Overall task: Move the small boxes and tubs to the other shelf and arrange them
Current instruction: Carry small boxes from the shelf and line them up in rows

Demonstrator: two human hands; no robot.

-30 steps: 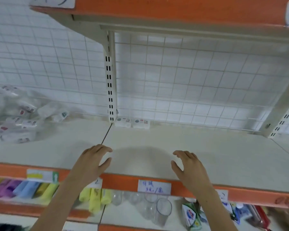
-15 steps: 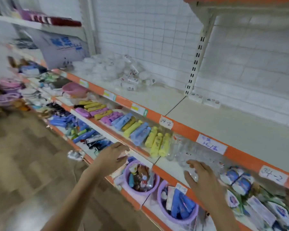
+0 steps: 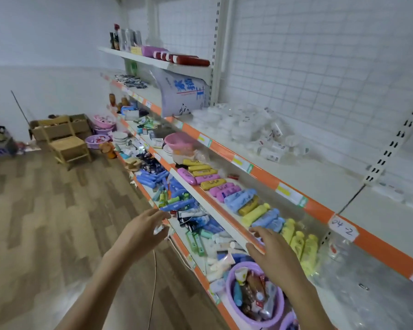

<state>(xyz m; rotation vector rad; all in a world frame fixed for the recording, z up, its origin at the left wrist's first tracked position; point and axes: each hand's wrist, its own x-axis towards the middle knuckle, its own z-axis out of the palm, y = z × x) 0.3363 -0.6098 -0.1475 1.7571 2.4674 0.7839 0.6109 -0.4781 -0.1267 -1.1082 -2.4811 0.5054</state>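
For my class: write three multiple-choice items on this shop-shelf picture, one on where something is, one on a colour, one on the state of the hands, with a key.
1. Where does the heap of clear tubs lie?
A. on the floor
B. on the shelf with the orange edge
C. in a basin

2. What colour is the basin below the right hand?
A. purple
B. green
C. black

3. How are the left hand and the right hand?
A. both grip boxes
B. one holds a tub
C. both open, holding nothing

Key: 1 B, the heap sits on that board; 2 A, its rim is purple; 3 C, fingers spread, nothing held.
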